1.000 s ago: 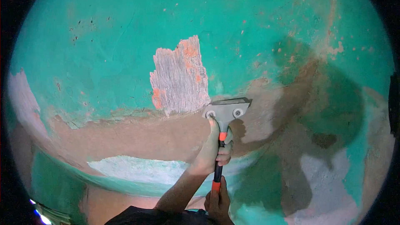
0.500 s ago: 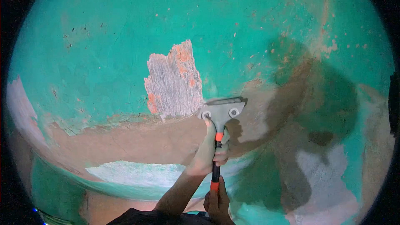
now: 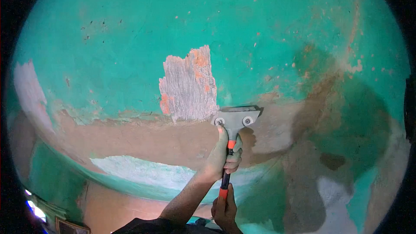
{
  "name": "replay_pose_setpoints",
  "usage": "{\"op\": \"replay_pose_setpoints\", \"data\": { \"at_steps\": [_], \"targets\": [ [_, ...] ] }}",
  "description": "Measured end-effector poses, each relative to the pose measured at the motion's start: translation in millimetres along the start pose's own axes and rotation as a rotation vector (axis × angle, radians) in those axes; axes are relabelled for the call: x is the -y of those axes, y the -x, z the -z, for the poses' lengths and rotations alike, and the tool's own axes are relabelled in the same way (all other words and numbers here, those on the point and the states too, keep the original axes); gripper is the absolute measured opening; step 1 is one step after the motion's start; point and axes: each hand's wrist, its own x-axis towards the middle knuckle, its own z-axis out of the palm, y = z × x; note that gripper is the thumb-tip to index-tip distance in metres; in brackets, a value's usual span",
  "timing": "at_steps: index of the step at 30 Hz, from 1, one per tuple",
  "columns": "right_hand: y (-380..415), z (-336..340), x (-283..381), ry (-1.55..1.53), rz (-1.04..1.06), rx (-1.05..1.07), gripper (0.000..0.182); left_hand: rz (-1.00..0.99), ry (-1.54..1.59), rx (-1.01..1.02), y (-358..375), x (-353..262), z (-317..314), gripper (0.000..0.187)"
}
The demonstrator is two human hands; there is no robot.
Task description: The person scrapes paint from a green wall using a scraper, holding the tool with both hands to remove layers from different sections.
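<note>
Both of my hands are closed around a long-handled wall scraper (image 3: 236, 119) with a grey head and a black handle with orange bands. My left hand (image 3: 221, 160) grips the upper handle, thumb stretched up along the head near the left screw. Lower down, my right hand (image 3: 225, 208) wraps round the handle's end. The wide blade edge points up, close over the wall at the border between green paint (image 3: 242, 60) and bare brown plaster (image 3: 130, 141). Just left of the head lies a scraped grey patch (image 3: 190, 89) with orange spots.
A white patch (image 3: 143, 171) runs below the brown band, and another pale patch (image 3: 30, 86) shows at far left. Shadows fall on the wall at right. At the lower left are a bright spot (image 3: 37, 210) and a dark framed object (image 3: 71, 227).
The view has turned slightly, so the wall and scraper both sit further right, and more shows at the lower left. Both hands keep their hold on the scraper.
</note>
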Motion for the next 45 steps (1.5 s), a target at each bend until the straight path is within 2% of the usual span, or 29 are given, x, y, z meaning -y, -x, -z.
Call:
{"op": "replay_pose_setpoints", "data": {
  "at_steps": [5,8,11,14,15,21,23,27,33,36,45],
  "targets": [
    [2.5,10.2,11.5,0.029,-0.013,0.017,0.06,-0.029,-0.017,-0.025,-2.7,7.2,-1.9,0.067],
    [-2.1,19.5,-3.3,0.115,0.092,0.023,0.058,-0.103,-0.047,-0.053,-1.5,12.5,-0.3,0.065],
    [-5.6,24.5,-2.7,0.196,0.179,0.051,0.057,-0.346,-0.323,-0.33,2.6,18.0,-18.5,0.057],
    [-12.1,25.0,6.2,0.168,0.201,0.098,0.058,-0.46,-0.495,-0.4,3.5,17.1,-21.5,0.047],
    [-16.2,24.2,10.1,0.145,0.206,0.111,0.058,-0.45,-0.454,-0.427,3.0,15.1,-24.1,0.044],
    [-7.6,25.0,0.8,0.152,0.228,0.106,0.059,-0.611,-0.556,-0.395,-11.9,30.5,-11.4,0.044],
    [-5.0,25.4,-1.3,0.268,0.254,0.076,0.059,-0.555,-0.542,-0.381,-8.7,25.1,-14.8,0.046],
    [-4.7,26.3,-4.6,0.189,0.228,0.123,0.06,-0.507,-0.587,-0.416,-6.4,25.1,-12.9,0.047],
    [-14.2,29.0,-4.3,0.211,0.216,0.123,0.06,-0.592,-0.656,-0.454,-11.3,25.9,-18.3,0.047],
    [-9.9,31.8,-9.9,0.183,0.155,0.128,0.061,-0.558,-0.644,-0.475,-7.9,28.0,-15.9,0.034],
    [-17.2,32.1,-11.0,0.2,0.192,0.15,0.061,-0.545,-0.649,-0.499,-9.2,22.3,-19.8,0.033]
  ]
}}
